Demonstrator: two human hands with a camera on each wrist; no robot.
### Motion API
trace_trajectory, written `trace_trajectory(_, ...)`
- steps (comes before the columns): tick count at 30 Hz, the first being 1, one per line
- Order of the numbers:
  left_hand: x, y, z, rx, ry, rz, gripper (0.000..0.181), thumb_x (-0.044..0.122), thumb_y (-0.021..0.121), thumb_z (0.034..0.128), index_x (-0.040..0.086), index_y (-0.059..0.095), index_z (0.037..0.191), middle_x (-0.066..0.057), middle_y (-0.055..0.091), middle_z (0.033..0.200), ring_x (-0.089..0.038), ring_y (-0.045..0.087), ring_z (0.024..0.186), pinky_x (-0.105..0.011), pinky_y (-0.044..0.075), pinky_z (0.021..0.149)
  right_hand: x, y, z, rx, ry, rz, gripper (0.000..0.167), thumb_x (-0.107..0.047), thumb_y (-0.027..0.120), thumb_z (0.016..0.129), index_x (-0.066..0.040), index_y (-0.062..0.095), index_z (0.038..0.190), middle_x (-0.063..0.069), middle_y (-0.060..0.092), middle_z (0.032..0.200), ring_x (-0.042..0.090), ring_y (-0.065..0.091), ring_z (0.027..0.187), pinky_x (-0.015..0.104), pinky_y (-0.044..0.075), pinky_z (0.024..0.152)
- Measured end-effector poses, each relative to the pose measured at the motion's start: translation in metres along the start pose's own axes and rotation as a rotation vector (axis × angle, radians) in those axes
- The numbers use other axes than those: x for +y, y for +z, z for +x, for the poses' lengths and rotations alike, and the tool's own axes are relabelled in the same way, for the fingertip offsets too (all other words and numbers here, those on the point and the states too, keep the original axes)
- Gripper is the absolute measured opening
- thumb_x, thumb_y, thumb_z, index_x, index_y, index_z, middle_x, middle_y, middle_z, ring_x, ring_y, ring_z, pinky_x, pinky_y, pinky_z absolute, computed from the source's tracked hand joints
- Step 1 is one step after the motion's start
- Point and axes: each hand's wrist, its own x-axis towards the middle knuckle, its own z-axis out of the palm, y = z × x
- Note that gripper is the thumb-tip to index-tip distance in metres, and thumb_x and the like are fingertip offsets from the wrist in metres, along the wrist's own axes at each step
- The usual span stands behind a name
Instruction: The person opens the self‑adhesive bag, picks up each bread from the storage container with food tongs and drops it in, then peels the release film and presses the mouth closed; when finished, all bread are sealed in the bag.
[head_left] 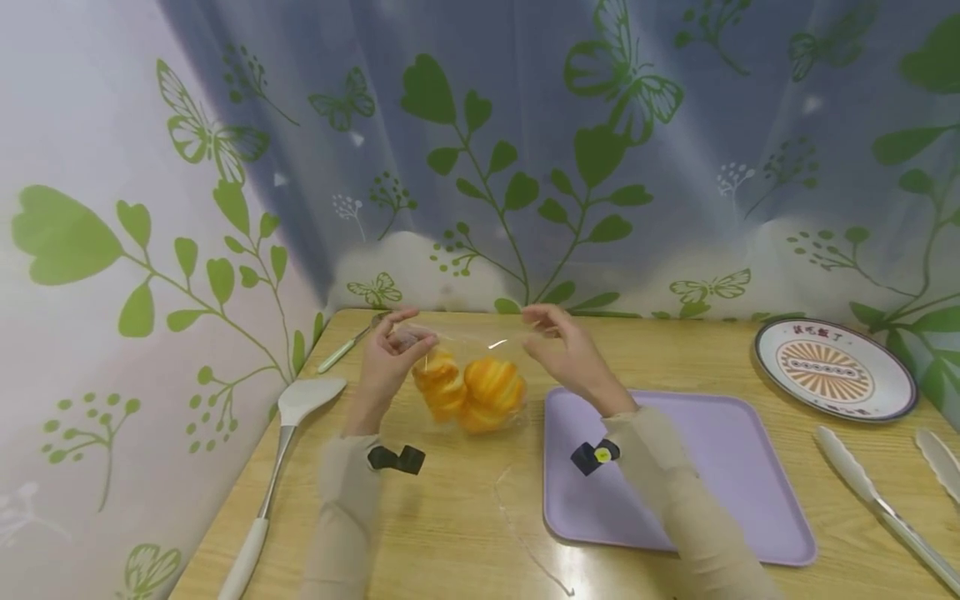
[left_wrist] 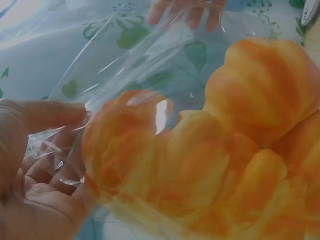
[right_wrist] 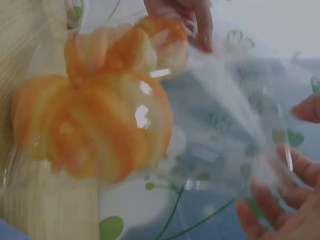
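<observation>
A clear plastic bag (right_wrist: 220,125) holds golden, twisted bread rolls (head_left: 491,387) over the wooden table. My left hand (head_left: 392,357) pinches the bag's left side between thumb and fingers, and in the left wrist view crinkled plastic shows in that grasp. At the bag's other side is my right hand (head_left: 567,354), its thumb apart from the fingers. In the right wrist view these fingers (right_wrist: 272,200) lie behind or against the film, while the thumb stands off the bag's edge. The bread bulges at the bag's bottom, and its upper part is see-through.
A lilac tray (head_left: 720,467) lies under my right forearm. Farther right are a patterned plate (head_left: 836,371) and metal tongs (head_left: 877,500). At left lie a white spatula (head_left: 311,400) and a green-handled utensil (head_left: 337,356). A thin twisted tie (head_left: 525,542) lies in front, and a leafy curtain (head_left: 495,167) hangs behind.
</observation>
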Motion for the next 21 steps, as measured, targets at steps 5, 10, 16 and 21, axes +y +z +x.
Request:
trace_trajectory(5, 0.001, 0.003, -0.001, 0.014, 0.041, -0.017, 0.044, -0.009, 0.062, 0.0886, -0.004, 0.047, 0.129, 0.018, 0.070, 0.083, 0.000, 0.063, 0.073, -0.016, 0.054, 0.077, -0.021, 0.017, 0.010, -0.014, 0.007, -0.367, 0.053, -0.053, 0.067, 0.087, -0.014, 0.067, 0.123, 0.010, 0.063, 0.130, 0.034, 0.050, 0.121, 0.055, 0.038, 0.102)
trace_trajectory(10, -0.001, 0.004, -0.002, -0.023, 0.069, -0.053, 0.039, -0.010, 0.057, 0.0910, 0.001, 0.048, 0.127, 0.016, 0.070, 0.087, -0.003, 0.066, 0.083, -0.018, 0.054, 0.082, -0.028, 0.026, 0.015, 0.026, -0.021, -0.527, 0.050, -0.053, 0.072, 0.082, -0.014, 0.072, 0.113, 0.009, 0.069, 0.114, 0.031, 0.057, 0.105, 0.049, 0.041, 0.089)
trace_trajectory(16, 0.001, 0.008, -0.003, -0.075, 0.059, -0.047, 0.039, -0.007, 0.061, 0.0897, 0.002, 0.048, 0.126, 0.016, 0.069, 0.093, -0.004, 0.065, 0.090, -0.019, 0.053, 0.085, -0.027, 0.031, 0.018, 0.049, -0.034, -0.554, 0.036, -0.048, 0.076, 0.079, -0.013, 0.074, 0.090, 0.006, 0.064, 0.090, 0.024, 0.057, 0.086, 0.041, 0.044, 0.079)
trace_trajectory(21, 0.003, 0.014, -0.002, 0.001, 0.025, 0.016, 0.028, -0.001, 0.068, 0.0880, 0.011, 0.055, 0.109, 0.020, 0.069, 0.085, -0.002, 0.065, 0.084, -0.018, 0.053, 0.082, -0.025, 0.029, 0.017, -0.008, -0.022, -0.459, 0.049, -0.045, 0.080, 0.077, -0.009, 0.070, 0.109, 0.011, 0.063, 0.103, 0.029, 0.055, 0.099, 0.044, 0.045, 0.087)
